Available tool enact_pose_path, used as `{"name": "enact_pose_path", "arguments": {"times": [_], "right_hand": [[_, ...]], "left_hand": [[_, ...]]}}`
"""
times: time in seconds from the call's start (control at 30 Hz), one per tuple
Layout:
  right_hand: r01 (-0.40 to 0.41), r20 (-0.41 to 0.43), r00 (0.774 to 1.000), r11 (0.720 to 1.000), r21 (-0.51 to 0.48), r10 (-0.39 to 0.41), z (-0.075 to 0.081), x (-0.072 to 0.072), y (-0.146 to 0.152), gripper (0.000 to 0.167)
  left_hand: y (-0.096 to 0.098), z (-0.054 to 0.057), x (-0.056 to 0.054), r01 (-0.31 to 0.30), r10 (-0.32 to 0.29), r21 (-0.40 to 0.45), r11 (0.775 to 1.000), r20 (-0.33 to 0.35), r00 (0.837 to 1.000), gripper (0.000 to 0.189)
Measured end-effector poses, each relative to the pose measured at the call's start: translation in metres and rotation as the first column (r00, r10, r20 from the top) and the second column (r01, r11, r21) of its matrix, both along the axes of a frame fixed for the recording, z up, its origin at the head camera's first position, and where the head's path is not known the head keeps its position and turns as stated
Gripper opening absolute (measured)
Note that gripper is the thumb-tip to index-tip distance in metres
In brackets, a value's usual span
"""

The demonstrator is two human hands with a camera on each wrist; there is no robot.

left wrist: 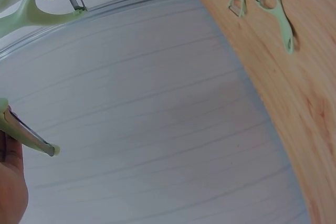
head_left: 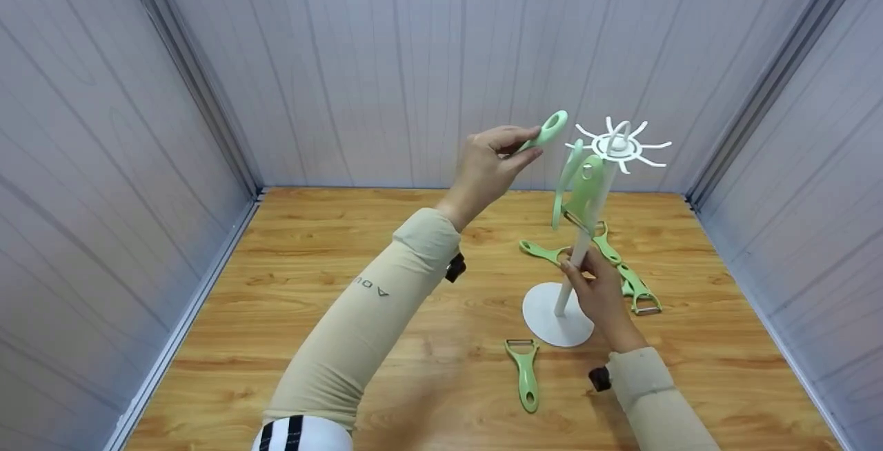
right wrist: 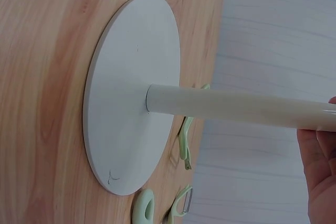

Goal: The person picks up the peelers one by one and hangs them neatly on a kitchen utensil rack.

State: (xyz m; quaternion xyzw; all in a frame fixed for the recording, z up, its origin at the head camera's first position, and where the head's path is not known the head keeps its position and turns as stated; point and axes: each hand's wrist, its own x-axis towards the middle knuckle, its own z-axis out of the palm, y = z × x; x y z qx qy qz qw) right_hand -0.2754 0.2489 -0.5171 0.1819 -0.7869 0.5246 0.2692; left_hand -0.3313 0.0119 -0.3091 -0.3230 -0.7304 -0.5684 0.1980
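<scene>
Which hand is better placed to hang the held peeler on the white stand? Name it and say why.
Left, most likely: the left hand pinches the held peeler, its holed end toward the hooked top. The right hand is lower, gripping the pole, seemingly better kept steadying.

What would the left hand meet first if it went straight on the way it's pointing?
Probably the white rack's hooked top, to the right of the peeler that the left hand pinches in the head view. Depth is unclear, so it might instead brush the hanging peelers or pass by.
</scene>
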Motion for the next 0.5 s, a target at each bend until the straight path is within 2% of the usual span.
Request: {"name": "enact_pose_path", "arguments": {"times": [0.17,0.5], "right_hand": [[0.000,-0.024,1.000,1.000,-0.005,0.000,-0.001,0.000,-0.001,0.015],[0.024,-0.011,1.000,1.000,0.007,-0.024,0.002,0.001,-0.003,0.016]], "left_hand": [[0.008,0.001,-0.001,0.029,-0.029,-0.011,1.000,0.035,0.999,0.031],[0.017,0.002,-0.001,0.079,-0.077,-0.033,0.996,0.074,0.994,0.032]]}}
